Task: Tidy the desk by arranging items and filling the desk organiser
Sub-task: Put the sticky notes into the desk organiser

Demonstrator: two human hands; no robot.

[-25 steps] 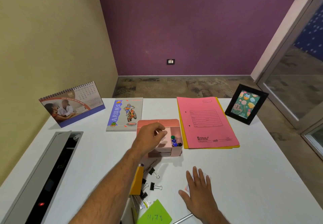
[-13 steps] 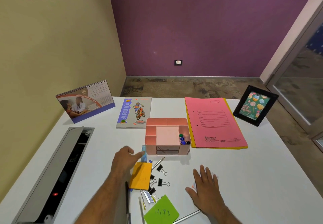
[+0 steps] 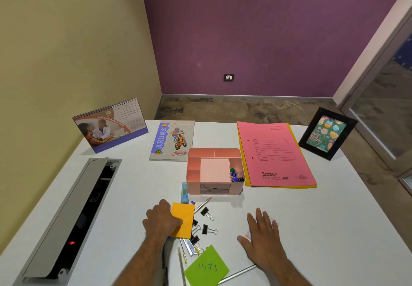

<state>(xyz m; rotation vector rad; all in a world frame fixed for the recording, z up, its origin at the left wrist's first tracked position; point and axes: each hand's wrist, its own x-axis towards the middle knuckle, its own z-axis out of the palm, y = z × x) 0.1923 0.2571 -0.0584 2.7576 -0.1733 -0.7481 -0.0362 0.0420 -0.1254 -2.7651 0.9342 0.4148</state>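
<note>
Head view: the left hand [image 3: 161, 220] gripped the near-left edge of the square orange sticky-note pad [image 3: 183, 220], its fingers curled onto the pad's left side, while the right hand [image 3: 263, 232] lay flat with fingers straight and slightly spread, pressing on small papers [image 3: 273, 220] that were mostly hidden beneath it. Beyond the left fingertips stood the pink plastic desk organiser [image 3: 215, 170], a pale pink note block in its centre cell and coloured push pins [image 3: 234, 175] in its right cell. Black binder clips [image 3: 207, 228] and a silver pen [image 3: 202, 205] lay just right of the pad. The step appeared to be lifting the pad; a firm pinch with the thumb underneath, raised clear of the clips, would likely keep them from scattering.
</note>
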